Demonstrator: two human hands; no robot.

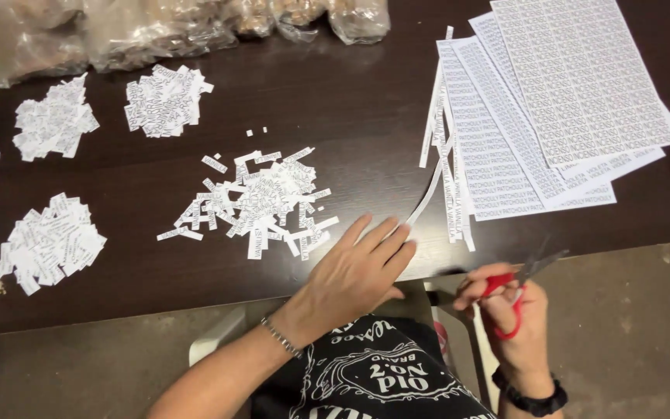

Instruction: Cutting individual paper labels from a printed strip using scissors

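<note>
Left hand [358,268] flat, fingers spread on a paper strip [426,198]; your right hand [509,310] grips red scissors [517,291]. Four label piles [257,202] on counter [366,109].

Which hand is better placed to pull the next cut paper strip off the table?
Left. The left hand is open, its fingertips at a paper strip. The right hand holds red scissors off the table edge.

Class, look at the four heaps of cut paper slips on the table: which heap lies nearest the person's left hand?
The loose middle heap, just beyond the left hand. The other three, tidier heaps lie farther off toward the table's left side.
</note>
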